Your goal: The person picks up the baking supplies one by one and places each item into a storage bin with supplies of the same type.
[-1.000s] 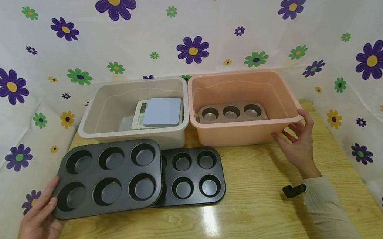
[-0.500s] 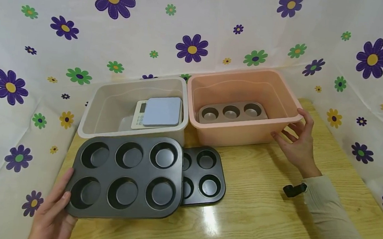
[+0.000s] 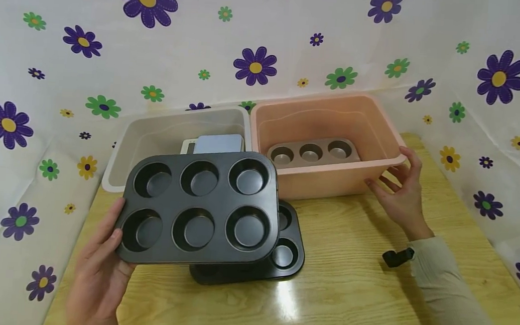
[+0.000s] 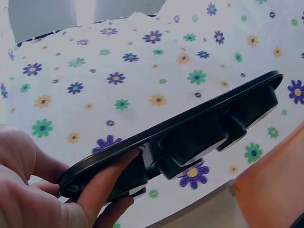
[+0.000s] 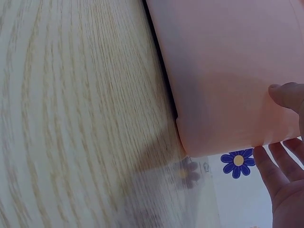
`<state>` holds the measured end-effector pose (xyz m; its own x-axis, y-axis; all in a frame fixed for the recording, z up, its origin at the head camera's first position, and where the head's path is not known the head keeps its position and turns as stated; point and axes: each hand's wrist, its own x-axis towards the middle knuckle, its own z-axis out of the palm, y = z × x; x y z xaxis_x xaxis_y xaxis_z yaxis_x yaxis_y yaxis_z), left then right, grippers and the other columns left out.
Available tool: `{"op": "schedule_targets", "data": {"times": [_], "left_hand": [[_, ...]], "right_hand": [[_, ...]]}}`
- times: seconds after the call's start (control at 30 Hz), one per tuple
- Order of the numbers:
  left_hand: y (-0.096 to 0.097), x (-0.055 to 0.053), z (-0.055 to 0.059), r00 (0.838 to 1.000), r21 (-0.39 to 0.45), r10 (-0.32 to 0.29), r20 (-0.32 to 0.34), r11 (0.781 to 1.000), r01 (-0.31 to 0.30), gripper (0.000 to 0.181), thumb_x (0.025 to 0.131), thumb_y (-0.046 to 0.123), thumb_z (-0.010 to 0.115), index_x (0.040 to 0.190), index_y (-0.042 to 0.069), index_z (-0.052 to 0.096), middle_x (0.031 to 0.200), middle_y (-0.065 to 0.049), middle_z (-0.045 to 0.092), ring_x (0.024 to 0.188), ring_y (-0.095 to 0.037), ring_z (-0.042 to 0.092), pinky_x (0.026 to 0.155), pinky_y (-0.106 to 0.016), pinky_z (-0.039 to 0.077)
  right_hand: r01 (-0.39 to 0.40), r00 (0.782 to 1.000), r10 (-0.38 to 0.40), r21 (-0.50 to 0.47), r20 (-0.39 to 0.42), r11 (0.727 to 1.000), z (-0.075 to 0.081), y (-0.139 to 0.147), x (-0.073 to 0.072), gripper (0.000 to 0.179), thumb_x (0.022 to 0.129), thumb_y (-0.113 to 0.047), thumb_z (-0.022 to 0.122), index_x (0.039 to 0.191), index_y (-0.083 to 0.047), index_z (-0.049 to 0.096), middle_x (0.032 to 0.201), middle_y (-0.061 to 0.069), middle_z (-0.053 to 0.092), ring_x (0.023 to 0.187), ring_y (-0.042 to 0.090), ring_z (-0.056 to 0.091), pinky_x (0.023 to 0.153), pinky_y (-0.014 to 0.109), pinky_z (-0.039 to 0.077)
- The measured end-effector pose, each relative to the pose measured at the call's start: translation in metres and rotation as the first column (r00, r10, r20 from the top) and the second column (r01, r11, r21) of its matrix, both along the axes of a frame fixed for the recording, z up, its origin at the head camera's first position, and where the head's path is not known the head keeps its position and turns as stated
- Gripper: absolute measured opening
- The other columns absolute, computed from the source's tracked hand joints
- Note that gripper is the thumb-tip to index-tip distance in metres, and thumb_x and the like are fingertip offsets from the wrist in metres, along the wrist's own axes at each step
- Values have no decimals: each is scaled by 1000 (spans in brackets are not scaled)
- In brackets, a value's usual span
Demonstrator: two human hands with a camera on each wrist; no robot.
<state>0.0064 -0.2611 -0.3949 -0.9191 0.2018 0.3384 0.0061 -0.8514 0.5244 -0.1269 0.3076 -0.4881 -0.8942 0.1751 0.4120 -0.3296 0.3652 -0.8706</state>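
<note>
At table (image 3: 350,299), left grip (image 3: 104,267) holds muffin tray (image 3: 200,202); right grip (image 3: 402,196), pink bin (image 3: 326,184).

On the right I wear a long pale beige-grey fabric sleeve (image 3: 454,302), softly creased along its length and ending in a plain, snug fabric cuff (image 3: 427,249). A small, angular, matte black piece (image 3: 396,258) juts out beside it. My right hand (image 3: 400,197) and left hand (image 3: 103,267) are bare, fingers and thumbs uncovered.
</note>
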Motion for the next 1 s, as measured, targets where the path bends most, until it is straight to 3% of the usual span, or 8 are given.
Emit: {"op": "schedule_targets", "data": {"times": [0.33, 0.5, 0.8, 1.0], "left_hand": [[20, -28, 18, 998, -97, 5, 62, 995, 2, 59, 117, -2, 20, 175, 8, 15, 172, -9, 46, 141, -34, 66, 107, -48, 60], [36, -44, 28, 996, -167, 28, 81, 986, -14, 58, 117, -2, 26, 174, 9, 23, 172, -7, 46, 141, -30, 67, 105, -45, 62], [70, -70, 43, 987, -278, 77, 138, 960, -36, 59, 119, 6, 36, 176, 16, 23, 183, -9, 7, 142, -21, 65, 105, -40, 62], [91, -89, 47, 975, -294, 108, 196, 955, -47, 61, 118, 8, 39, 176, 18, 21, 184, -6, 10, 139, -17, 66, 100, -35, 65]], "right_hand": [[-14, 1000, 14, 4, -3, 1000, 4, -1, -1, 104, 88, 16, 79, 168, -18, 22, 155, 14, 54, 127, 0, 61, 100, 8, 54], [-13, 1000, 13, 9, -3, 1000, 4, -1, -2, 104, 88, 17, 79, 168, -17, 22, 155, 16, 53, 127, -1, 61, 100, 8, 54], [1, 1000, -1, 12, 14, 1000, 7, -4, -2, 104, 89, 16, 79, 168, -18, 22, 154, 20, 54, 126, -2, 61, 100, 8, 54], [3, 999, -4, 30, 33, 1000, 9, -4, -2, 105, 89, 15, 79, 169, -18, 20, 156, 25, 52, 126, -5, 59, 100, 7, 53]]}}
